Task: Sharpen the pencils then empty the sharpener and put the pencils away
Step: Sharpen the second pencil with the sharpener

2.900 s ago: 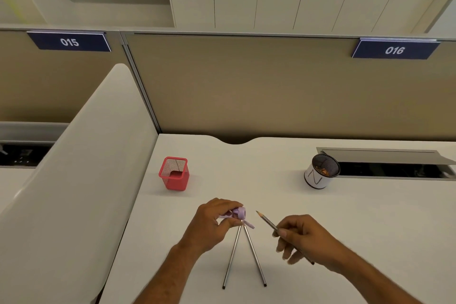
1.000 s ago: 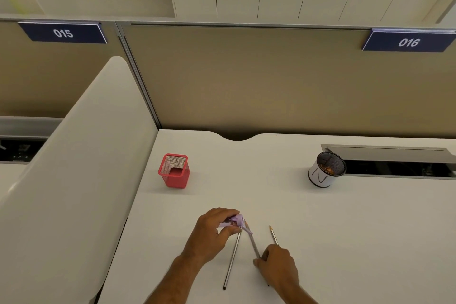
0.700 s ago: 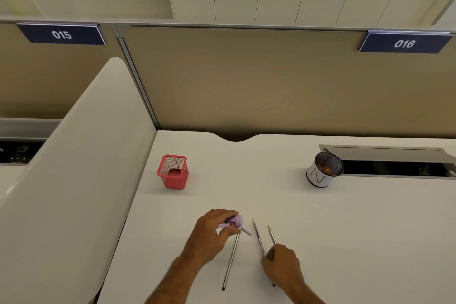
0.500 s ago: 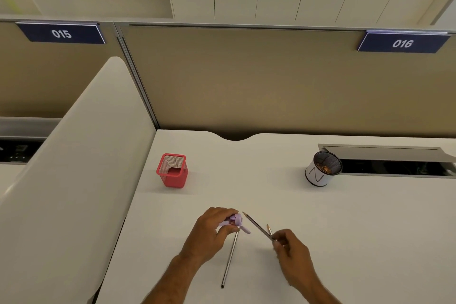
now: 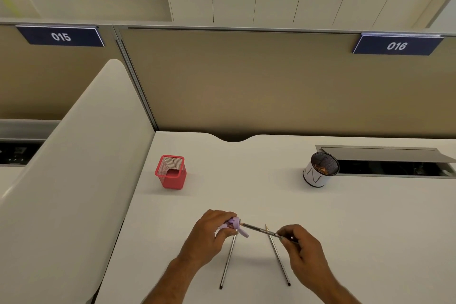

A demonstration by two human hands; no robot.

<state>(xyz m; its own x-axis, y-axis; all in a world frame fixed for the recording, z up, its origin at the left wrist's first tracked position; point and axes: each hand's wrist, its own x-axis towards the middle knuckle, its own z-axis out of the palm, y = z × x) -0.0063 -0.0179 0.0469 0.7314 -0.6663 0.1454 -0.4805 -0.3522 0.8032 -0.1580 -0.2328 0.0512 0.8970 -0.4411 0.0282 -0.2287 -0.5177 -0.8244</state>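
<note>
My left hand (image 5: 209, 232) grips a small purple sharpener (image 5: 233, 224) just above the white desk (image 5: 370, 229). My right hand (image 5: 302, 249) pinches a grey pencil (image 5: 259, 229), whose tip points left and meets the sharpener's opening. Two more grey pencils lie on the desk: one (image 5: 228, 261) below the sharpener, the other (image 5: 280, 259) with a sharpened tip pointing away, partly under my right hand.
A red mesh pencil cup (image 5: 170, 172) stands at the left of the desk. At the right stands a white-wrapped mesh cup (image 5: 319, 170) with shavings inside, beside an open cable tray (image 5: 385, 163). A beige partition closes the back, a white divider the left.
My right hand laid the sharpened pencil on the desk, picked up another pencil, and brought its tip left to the sharpener. The left hand stayed in place with the sharpener.
</note>
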